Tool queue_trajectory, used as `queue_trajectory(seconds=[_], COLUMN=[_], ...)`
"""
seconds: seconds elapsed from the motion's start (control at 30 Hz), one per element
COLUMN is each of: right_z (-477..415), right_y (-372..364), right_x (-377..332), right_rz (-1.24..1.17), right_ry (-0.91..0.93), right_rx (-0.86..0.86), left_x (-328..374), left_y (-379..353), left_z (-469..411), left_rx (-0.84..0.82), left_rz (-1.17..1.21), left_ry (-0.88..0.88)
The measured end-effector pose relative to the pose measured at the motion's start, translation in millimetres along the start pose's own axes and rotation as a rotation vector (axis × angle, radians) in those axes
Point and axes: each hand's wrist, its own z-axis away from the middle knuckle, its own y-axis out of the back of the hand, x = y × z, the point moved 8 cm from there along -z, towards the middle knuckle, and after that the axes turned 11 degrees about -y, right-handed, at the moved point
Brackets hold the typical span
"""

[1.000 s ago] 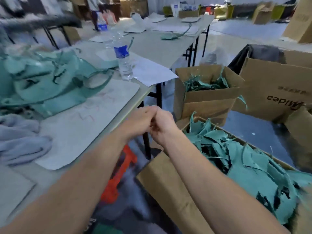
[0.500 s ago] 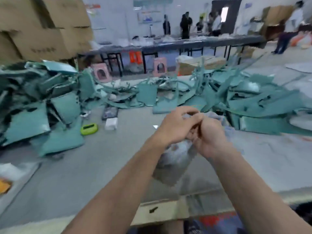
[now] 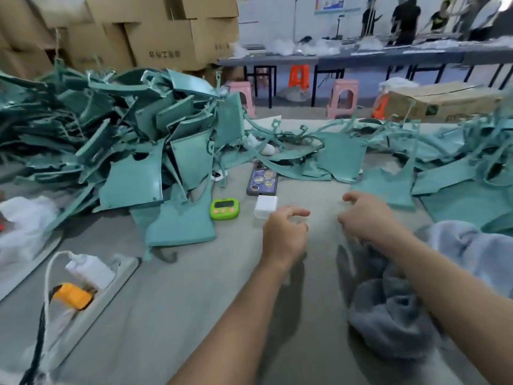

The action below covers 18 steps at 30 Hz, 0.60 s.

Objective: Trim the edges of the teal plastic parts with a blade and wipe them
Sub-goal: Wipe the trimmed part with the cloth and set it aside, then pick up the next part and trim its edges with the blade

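**While both hands hang empty, pick one part before anything else**

Nearest, a grey fleece cloth (image 3: 388,315) lies bunched on the bench (image 3: 166,315), under the right forearm. Just beyond it the left hand (image 3: 283,234) and right hand (image 3: 366,218) hover side by side. Their fingers (image 3: 299,212) are loosely curled and apart, gripping nothing. No blade shows, so the sound move, I judge, is to draw a single flat piece clear of the tangle before cutting. One teal plastic part (image 3: 388,190) lies just past the right fingertips without touching them. Another teal piece (image 3: 180,229) sits well left of the left hand, with the big heap (image 3: 125,129) farther back.
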Motion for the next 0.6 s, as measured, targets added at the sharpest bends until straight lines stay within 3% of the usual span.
queue_trajectory(seconds=[0.13, 0.27, 0.43, 0.6], right_z=[-62.4, -98.3, -78.0, -34.4], right_y=[6.5, 2.1, -2.6, 11.9], right_x=[6.1, 21.2, -7.9, -40.3], right_rz=[0.368, 0.448, 0.553, 0.775], right_ry=[-0.024, -0.098, 0.148, 0.405], right_rx=[0.156, 0.120, 0.316, 0.237], left_x=[-16.8, -26.7, -30.6, -37.6], left_y=[-8.7, -23.3, -55.5, -61.1], left_z=[-19.1, -44.6, -69.2, -74.7], left_rx=[0.046, 0.035, -0.011, -0.044], left_rz=[0.044, 0.048, 0.093, 0.052], left_ry=[0.033, 0.059, 0.101, 0.067])
